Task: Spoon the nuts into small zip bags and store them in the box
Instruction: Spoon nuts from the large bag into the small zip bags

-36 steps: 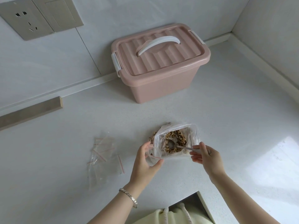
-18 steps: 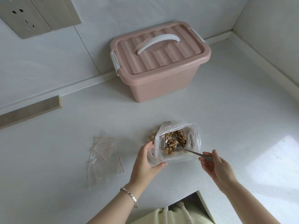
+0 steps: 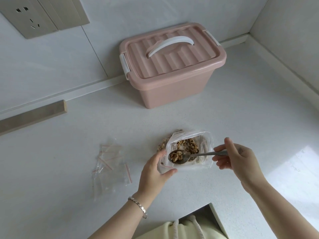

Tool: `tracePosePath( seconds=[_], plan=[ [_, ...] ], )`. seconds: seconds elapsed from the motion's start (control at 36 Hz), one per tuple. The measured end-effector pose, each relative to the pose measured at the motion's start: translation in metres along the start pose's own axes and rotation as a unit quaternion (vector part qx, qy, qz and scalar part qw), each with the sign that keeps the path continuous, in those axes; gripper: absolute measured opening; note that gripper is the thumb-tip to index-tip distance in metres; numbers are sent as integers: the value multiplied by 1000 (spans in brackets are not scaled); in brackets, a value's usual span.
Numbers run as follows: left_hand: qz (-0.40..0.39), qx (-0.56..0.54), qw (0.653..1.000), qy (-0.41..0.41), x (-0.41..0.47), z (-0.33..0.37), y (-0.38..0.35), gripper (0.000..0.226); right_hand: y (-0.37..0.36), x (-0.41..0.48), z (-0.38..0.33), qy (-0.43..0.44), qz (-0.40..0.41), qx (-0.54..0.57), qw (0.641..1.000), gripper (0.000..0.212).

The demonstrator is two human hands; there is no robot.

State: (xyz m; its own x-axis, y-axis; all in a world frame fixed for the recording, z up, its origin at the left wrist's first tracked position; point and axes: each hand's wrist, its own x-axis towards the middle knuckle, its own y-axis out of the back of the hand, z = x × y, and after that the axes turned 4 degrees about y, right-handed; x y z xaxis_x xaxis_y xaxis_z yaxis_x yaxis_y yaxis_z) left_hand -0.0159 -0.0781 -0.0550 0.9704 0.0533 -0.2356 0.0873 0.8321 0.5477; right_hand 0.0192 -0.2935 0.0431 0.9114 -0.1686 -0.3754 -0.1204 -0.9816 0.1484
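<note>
On a white counter [image 3: 241,121], a person is bagging nuts. The pink box [image 3: 174,90] is standing at twelve o'clock against the wall, with its lid [image 3: 172,56] on and the visible side clasp down. That lid is hiding the inside, and opening it is likely to need a free hand. Both hands are currently occupied.

At centre, the large bag [image 3: 206,147] of nuts [image 3: 189,146] is gaping open. Pieces showing at its ten o'clock side could be spilled or lying under a fold; the clear plastic is making that hard to judge. The loose zip bags [image 3: 108,163] are lying at nine o'clock of the hands, too overlapped to count.

The left hand [image 3: 153,177] is gripping one small zip bag [image 3: 163,165], with thumb and fingers curled around it. The right hand [image 3: 240,163] is pinching the far end of the handle of the spoon [image 3: 203,154]. The heaped bowl is hovering just at the small bag's top.

The likeliest mishap is nuts tumbling onto the counter. The load is looking wide for a soft, narrow mouth, and a grip so far back is giving little control over roll. Whether that mouth is actually open cannot be told. Both forearms are running off the frame at six o'clock.
</note>
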Motion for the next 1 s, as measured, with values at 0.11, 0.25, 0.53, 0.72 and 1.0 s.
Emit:
tracePosePath(
  seconds=[0.11,0.25,0.53,0.72,1.0],
  plan=[
    [-1,15,1000,-8,0,3,-1,69,-23,-8,-8,68,-32,-85,994,35],
    [-5,20,1000,-3,0,2,-2,67,-45,-23,1,267,-83,-315,907,55],
    [-8,-5,1000,21,-3,-8,4,66,-13,-23,3,318,-2,-234,919,64],
    [-11,-25,999,17,-7,-10,4,63,6,-1,33,233,41,-314,919,46],
    [-14,-12,1000,20,-8,-9,6,68,-18,9,65,28,39,-135,990,30]
  ],
)
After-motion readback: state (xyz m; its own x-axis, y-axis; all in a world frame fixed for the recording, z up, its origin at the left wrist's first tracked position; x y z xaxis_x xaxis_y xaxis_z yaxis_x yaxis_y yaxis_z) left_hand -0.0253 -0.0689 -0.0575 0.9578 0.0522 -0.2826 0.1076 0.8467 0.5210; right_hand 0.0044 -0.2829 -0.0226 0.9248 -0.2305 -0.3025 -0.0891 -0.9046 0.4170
